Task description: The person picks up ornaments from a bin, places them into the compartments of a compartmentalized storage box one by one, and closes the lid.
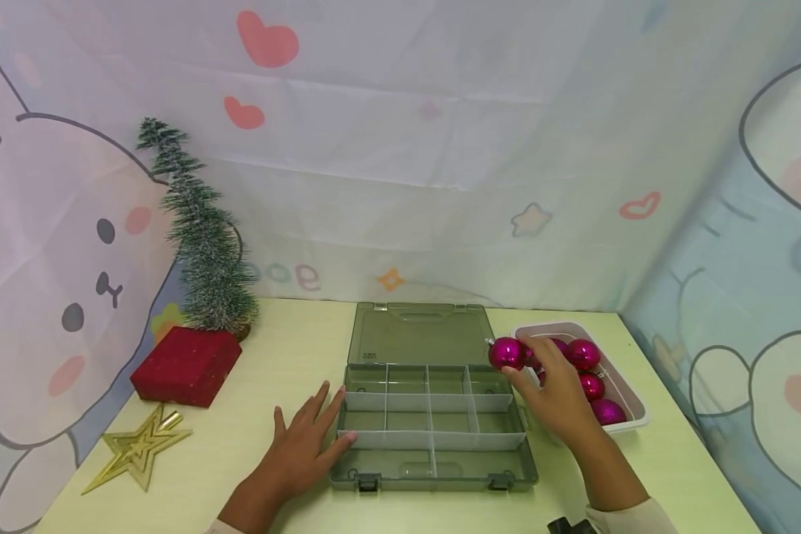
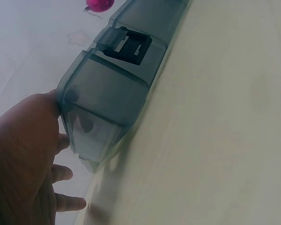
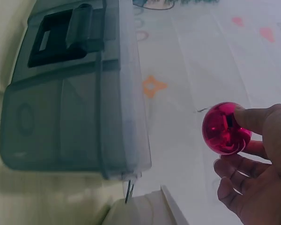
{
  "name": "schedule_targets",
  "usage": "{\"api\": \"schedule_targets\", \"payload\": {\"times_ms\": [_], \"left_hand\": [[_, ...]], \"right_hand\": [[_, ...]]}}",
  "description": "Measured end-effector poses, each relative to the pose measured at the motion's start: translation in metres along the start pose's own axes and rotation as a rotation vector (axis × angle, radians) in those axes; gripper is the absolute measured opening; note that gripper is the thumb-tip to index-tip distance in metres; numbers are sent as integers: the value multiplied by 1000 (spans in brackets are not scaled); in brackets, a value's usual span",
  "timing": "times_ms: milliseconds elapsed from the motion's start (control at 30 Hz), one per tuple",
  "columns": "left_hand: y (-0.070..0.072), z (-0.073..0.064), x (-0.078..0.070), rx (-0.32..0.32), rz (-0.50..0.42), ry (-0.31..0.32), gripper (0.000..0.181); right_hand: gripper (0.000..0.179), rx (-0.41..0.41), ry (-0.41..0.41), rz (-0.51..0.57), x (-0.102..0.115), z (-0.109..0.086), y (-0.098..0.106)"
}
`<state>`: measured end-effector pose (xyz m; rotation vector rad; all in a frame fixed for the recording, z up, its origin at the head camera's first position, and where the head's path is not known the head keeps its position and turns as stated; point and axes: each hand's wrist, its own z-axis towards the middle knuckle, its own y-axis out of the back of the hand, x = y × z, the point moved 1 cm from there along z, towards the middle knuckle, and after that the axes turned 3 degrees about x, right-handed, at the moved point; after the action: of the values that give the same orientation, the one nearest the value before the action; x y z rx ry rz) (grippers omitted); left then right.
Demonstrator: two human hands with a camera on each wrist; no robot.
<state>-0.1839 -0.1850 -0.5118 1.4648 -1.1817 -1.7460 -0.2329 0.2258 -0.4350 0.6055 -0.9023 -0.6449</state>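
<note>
Between thumb and fingers my right hand (image 1: 555, 389) pinches a shiny magenta Christmas ball (image 1: 507, 353), held up between the compartment box and the white tray. In the right wrist view the ball (image 3: 226, 128) hangs in the air, its metal cap pointing away from the palm. The grey-green see-through compartment box (image 1: 434, 463) lies with its lid (image 1: 422, 334) folded back; its divided compartments hold nothing. At the box's left side rests my left hand (image 1: 302, 449), fingers spread and thumb on the rim. In the left wrist view, the hand (image 2: 25, 150) touches the box's corner.
A white tray (image 1: 630, 397) with several magenta balls (image 1: 584, 354) stands at the right. To the left are a red block (image 1: 187, 367), a small frosted Christmas tree (image 1: 207, 245) and a gold star topper (image 1: 139, 449). A printed cloth (image 1: 400, 148) hangs behind the table.
</note>
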Motion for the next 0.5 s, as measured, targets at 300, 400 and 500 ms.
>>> {"api": "schedule_targets", "payload": {"times_ms": [300,400,500], "left_hand": [[0,-1,0,3,-14,5,78],[-1,-1,0,7,-14,8,79],[0,-1,0,7,-16,9,79]], "right_hand": [[53,144,11,97,15,17,-16],[52,194,-2,147,22,22,-20],[49,245,-15,187,29,28,-25]]}}
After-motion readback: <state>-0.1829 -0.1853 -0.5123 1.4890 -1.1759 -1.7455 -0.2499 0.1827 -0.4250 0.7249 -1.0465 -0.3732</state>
